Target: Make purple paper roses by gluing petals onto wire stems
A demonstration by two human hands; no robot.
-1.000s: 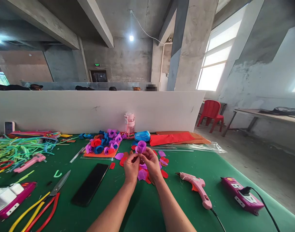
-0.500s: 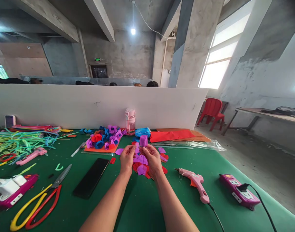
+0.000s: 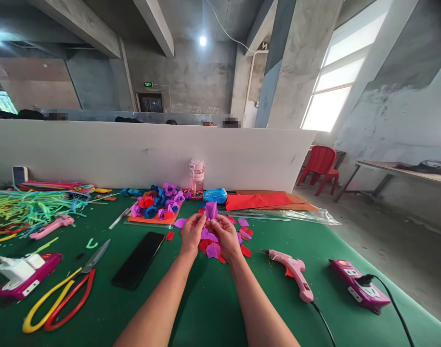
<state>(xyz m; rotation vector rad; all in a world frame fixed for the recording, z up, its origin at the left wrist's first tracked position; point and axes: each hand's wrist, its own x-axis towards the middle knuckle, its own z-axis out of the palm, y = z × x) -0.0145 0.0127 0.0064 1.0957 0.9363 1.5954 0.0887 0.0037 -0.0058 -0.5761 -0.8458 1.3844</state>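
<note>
Between my fingertips is a purple paper petal (image 3: pixel 211 210), its upper part standing above them. My left hand (image 3: pixel 192 233) pinches its lower left side, and my right hand (image 3: pixel 224 234) grips it from the right; the thumbs almost meet. Loose purple petals (image 3: pixel 213 250) and red petals (image 3: pixel 245 251) lie on the green table (image 3: pixel 206 299) under and around both hands. Behind and to the left, a pile of finished purple, blue and red paper flowers (image 3: pixel 157 202) rests on an orange sheet.
A pink glue gun (image 3: pixel 292 272) and a purple power strip (image 3: pixel 359 285) lie at right. Left are a black phone (image 3: pixel 139 260), scissors (image 3: pixel 71 291), another power strip (image 3: pixel 29 274) and green strips (image 3: pixel 32 207). A pink bottle (image 3: pixel 197 178) stands before the white partition (image 3: pixel 97 149).
My hands have drawn closer together around the purple petal, which now sits slightly further left and looks narrower at its base. The view has shifted a little.
</note>
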